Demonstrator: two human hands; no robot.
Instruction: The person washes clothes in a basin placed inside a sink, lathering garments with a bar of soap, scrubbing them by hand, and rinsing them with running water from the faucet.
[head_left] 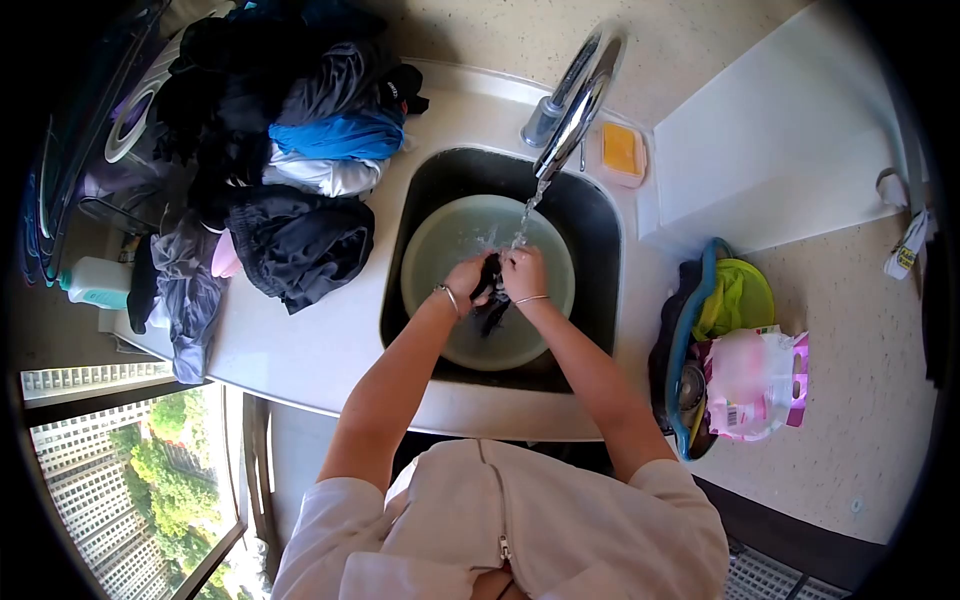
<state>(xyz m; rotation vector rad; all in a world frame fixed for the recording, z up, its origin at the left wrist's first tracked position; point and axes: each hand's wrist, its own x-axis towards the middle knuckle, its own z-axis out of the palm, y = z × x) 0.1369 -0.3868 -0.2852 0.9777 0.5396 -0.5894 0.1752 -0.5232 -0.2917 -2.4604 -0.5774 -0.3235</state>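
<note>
Both of my hands are over a pale round basin that sits inside the dark sink. My left hand is closed on a small black cloth; its exact kind I cannot make out. On the cloth's other side my right hand grips it too, fingers curled. Water streams from the chrome faucet and lands close to my right hand. The cloth's lower end hangs down to the basin water.
A heap of dark, blue and white clothes covers the left counter. An orange soap bar lies in a dish behind the sink. At right, a blue-rimmed basket holds a pink-white pouch. A bottle stands far left.
</note>
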